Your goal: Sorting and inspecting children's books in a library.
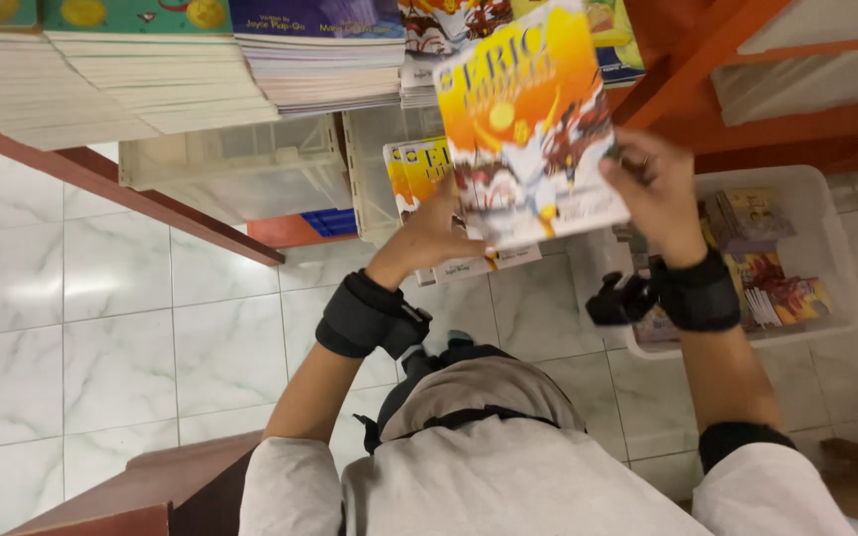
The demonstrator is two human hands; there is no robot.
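Note:
A thin book with a yellow and orange illustrated cover (528, 119) is held up in front of me. My right hand (652, 194) grips its right edge, fingers curled over the cover. My left hand (434, 233) is under its lower left corner, holding it and a small stack of matching yellow books (419, 174) beneath. Both wrists wear black bands; the right one carries a small black device (620, 300).
Stacks of thin books (151, 69) fill a red-brown wooden shelf (151, 203) above. Pale plastic crates (240, 164) sit under it. A clear plastic bin (826, 248) of small books stands on the white marble-tile floor (101, 328) at right. A wooden stool corner (151, 486) is lower left.

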